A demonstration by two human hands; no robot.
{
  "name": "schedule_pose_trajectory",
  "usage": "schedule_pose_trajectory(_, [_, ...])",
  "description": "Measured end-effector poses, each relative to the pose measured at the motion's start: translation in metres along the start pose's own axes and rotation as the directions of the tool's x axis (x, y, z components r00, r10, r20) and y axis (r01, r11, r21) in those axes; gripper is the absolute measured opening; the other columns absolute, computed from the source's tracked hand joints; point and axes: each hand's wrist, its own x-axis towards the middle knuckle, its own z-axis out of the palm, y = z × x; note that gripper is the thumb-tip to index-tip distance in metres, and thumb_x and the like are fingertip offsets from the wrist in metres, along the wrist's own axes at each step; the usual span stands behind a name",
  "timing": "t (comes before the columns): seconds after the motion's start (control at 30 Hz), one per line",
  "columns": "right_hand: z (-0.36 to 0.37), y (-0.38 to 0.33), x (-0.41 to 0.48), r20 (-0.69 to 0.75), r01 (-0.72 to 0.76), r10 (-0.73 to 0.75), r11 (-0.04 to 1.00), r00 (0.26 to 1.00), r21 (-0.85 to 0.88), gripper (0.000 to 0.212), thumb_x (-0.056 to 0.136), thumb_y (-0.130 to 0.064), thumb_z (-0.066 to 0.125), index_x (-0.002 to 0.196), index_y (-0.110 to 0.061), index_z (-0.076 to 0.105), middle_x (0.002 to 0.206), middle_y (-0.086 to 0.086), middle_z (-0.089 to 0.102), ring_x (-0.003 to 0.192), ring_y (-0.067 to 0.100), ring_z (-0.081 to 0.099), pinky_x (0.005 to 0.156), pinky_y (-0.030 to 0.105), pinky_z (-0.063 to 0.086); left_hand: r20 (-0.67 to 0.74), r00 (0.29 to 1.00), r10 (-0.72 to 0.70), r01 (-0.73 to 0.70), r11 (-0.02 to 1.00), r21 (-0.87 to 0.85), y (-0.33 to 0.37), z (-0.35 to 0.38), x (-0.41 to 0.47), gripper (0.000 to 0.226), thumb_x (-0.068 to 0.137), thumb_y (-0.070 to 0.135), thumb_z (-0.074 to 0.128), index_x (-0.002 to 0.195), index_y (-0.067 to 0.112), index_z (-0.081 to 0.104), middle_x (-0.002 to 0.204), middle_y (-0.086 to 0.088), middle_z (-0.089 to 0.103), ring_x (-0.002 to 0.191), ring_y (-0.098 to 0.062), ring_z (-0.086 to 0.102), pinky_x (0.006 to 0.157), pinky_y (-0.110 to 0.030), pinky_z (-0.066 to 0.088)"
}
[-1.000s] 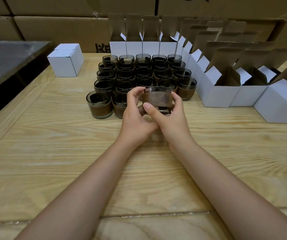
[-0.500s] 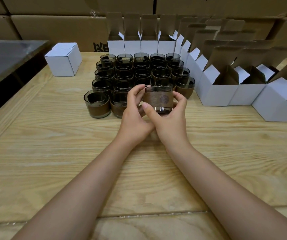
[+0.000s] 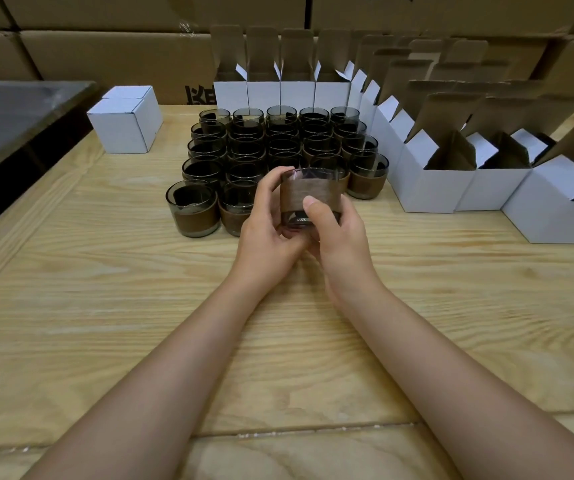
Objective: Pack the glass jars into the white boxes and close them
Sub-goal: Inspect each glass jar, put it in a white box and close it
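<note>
While holding one jar [image 3: 311, 197] just in front of the other jars [image 3: 244, 150]: picking step, box not yet reached.
Gripped by left hand [image 3: 268, 233] and right hand [image 3: 339, 237], curled round its sides. Next, probably: carry right to the nearest open box [image 3: 431, 188], lower upright, close it.

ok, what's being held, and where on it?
One glass jar, in both hands: left hand grips its left side, right hand its right, thumb across the front.

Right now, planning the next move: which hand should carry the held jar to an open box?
Likely the right hand: it grips the brown-banded glass jar; open white cardboard boxes stand on its side.
</note>
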Motion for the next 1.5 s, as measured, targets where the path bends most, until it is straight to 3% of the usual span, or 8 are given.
schedule_pose_trajectory(0.2, [0.001, 0.002, -0.003, -0.028, 0.083, -0.091, 0.973, 0.995, -0.215, 0.076, 0.077, -0.038, 0.076, 0.135, -0.018, 0.032, 0.124, 0.0, 0.053, 0.109, 0.005, 0.059, 0.091, 0.024, 0.051, -0.029, 0.999, 0.028, -0.027, 0.999, 0.04, -0.003, -0.001, 0.001, 0.073, 0.077, -0.002, 0.073, 0.12, 0.046, 0.04, 0.11, 0.039, 0.059, 0.102, 0.006, 0.062, 0.083, -0.017, 0.052])
schedule_pose_trajectory(0.37, [0.004, 0.006, -0.005, -0.123, 0.12, -0.177, 0.922, 0.977, -0.368, 0.072, 0.074, -0.033, 0.079, 0.118, -0.023, 0.024, 0.13, 0.012, 0.039, 0.119, 0.022, 0.049, 0.094, 0.03, 0.048, -0.052, 0.996, 0.068, -0.065, 0.996, 0.064, -0.006, -0.001, 0.001, 0.072, 0.075, -0.004, 0.073, 0.125, 0.037, 0.042, 0.111, 0.04, 0.057, 0.098, 0.008, 0.061, 0.075, -0.009, 0.047])
schedule_pose_trajectory(0.53, [0.002, 0.006, -0.004, -0.116, 0.116, -0.159, 0.942, 0.98, -0.313, 0.06, 0.078, -0.03, 0.077, 0.115, -0.02, 0.031, 0.117, 0.004, 0.052, 0.104, 0.017, 0.06, 0.088, 0.031, 0.052, -0.043, 0.998, 0.039, -0.037, 0.998, 0.056, -0.007, 0.001, 0.0, 0.075, 0.076, 0.003, 0.075, 0.13, 0.043, 0.042, 0.118, 0.036, 0.057, 0.108, 0.0, 0.062, 0.09, -0.026, 0.052])
schedule_pose_trajectory(0.7, [-0.002, 0.008, -0.001, -0.125, 0.075, -0.105, 0.971, 0.987, -0.227, 0.039, 0.087, -0.031, 0.067, 0.111, -0.023, 0.037, 0.093, -0.009, 0.057, 0.07, -0.012, 0.06, 0.065, 0.009, 0.046, -0.022, 0.999, 0.029, -0.029, 1.0, 0.011, -0.004, 0.0, 0.001, 0.095, 0.078, 0.006, 0.077, 0.142, 0.048, 0.021, 0.152, 0.008, 0.036, 0.127, 0.003, 0.047, 0.1, -0.027, 0.047])
schedule_pose_trajectory(0.9, [0.001, 0.003, 0.001, -0.125, 0.004, -0.015, 0.997, 0.992, -0.081, 0.054, 0.071, -0.046, 0.053, 0.114, -0.014, 0.048, 0.106, 0.008, 0.066, 0.097, 0.023, 0.065, 0.087, 0.037, 0.051, 0.018, 1.0, 0.015, -0.015, 1.0, -0.018, -0.005, -0.001, 0.001, 0.095, 0.076, 0.006, 0.077, 0.147, 0.041, 0.024, 0.148, 0.019, 0.038, 0.12, 0.008, 0.05, 0.089, -0.013, 0.046])
schedule_pose_trajectory(1.17, [-0.002, 0.006, -0.001, -0.081, 0.037, -0.05, 0.987, 0.995, -0.154, 0.044, 0.088, -0.038, 0.064, 0.121, -0.024, 0.038, 0.11, -0.001, 0.059, 0.088, 0.005, 0.064, 0.082, 0.026, 0.052, -0.022, 0.998, 0.053, -0.052, 0.997, 0.059, -0.006, -0.001, 0.001, 0.075, 0.075, 0.006, 0.074, 0.134, 0.038, 0.042, 0.115, 0.041, 0.053, 0.107, 0.01, 0.057, 0.084, -0.009, 0.046])
schedule_pose_trajectory(1.3, [0.001, 0.01, -0.003, -0.085, 0.112, -0.143, 0.947, 0.986, -0.302, 0.074, 0.078, -0.034, 0.076, 0.129, -0.023, 0.023, 0.123, 0.005, 0.048, 0.093, 0.013, 0.066, 0.084, 0.032, 0.056, -0.049, 0.997, 0.061, -0.055, 0.99, 0.128, -0.003, -0.002, -0.001, 0.071, 0.077, 0.017, 0.072, 0.134, 0.046, 0.041, 0.119, 0.045, 0.048, 0.11, 0.005, 0.057, 0.092, -0.024, 0.05])
schedule_pose_trajectory(1.5, [0.0, 0.014, -0.001, -0.077, 0.109, -0.141, 0.939, 0.987, -0.325, 0.061, 0.08, -0.028, 0.075, 0.116, -0.026, 0.025, 0.103, -0.003, 0.056, 0.082, 0.005, 0.065, 0.075, 0.025, 0.055, -0.059, 0.997, 0.049, -0.04, 0.987, 0.154, -0.004, -0.001, -0.001, 0.075, 0.082, 0.01, 0.065, 0.133, 0.056, 0.037, 0.135, 0.028, 0.048, 0.124, -0.005, 0.052, 0.102, -0.043, 0.047])
